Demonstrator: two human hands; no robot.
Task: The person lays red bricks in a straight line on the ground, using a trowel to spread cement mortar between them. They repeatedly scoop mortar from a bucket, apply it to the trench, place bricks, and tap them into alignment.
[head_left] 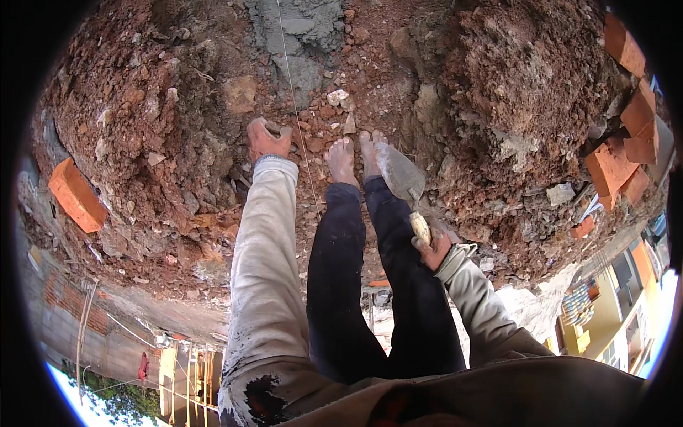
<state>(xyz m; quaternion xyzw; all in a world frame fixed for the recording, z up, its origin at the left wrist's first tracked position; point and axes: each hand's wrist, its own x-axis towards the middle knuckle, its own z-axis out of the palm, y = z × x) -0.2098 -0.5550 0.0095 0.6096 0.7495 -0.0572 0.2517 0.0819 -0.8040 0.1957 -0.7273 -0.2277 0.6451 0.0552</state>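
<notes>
My right hand (435,248) is wrapped round the pale handle of a trowel (401,173). The trowel's grey, mortar-smeared blade points away from me, beside my right foot and shin. My left hand (269,139) reaches down to the reddish rubble, left of my bare feet. Its thumb stands apart from the bent fingers, and I see nothing held between them. A thin taut string (289,78) runs just right of that hand. Farther ahead, wet grey mortar (302,35) lies spread along the trench bottom.
Banks of loose red soil rise on the left (142,135) and right (519,92). One orange brick (77,196) rests at far left; several bricks (613,167) lie at far right. Small white stones (340,99) sit ahead of my feet. Behind me stand a wall and buildings.
</notes>
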